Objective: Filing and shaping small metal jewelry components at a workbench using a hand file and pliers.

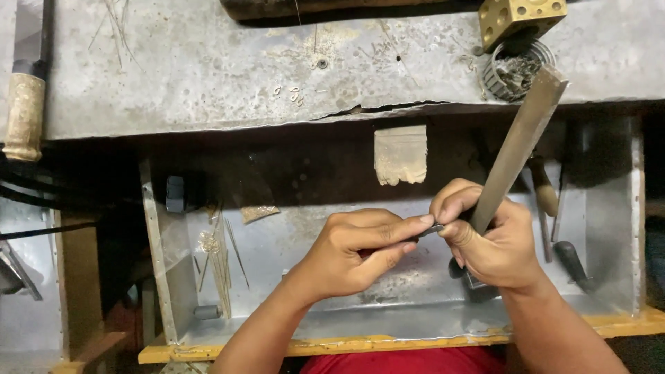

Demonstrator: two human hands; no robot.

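Pinching a thin metal strip at centre frame, the left hand grips it between thumb and forefinger. The right hand is clenched around a long flat file slanting toward the upper right. Both work over a metal tray below the counter. The strip looks light, stiff and slippery, best pinched close to its worked end.
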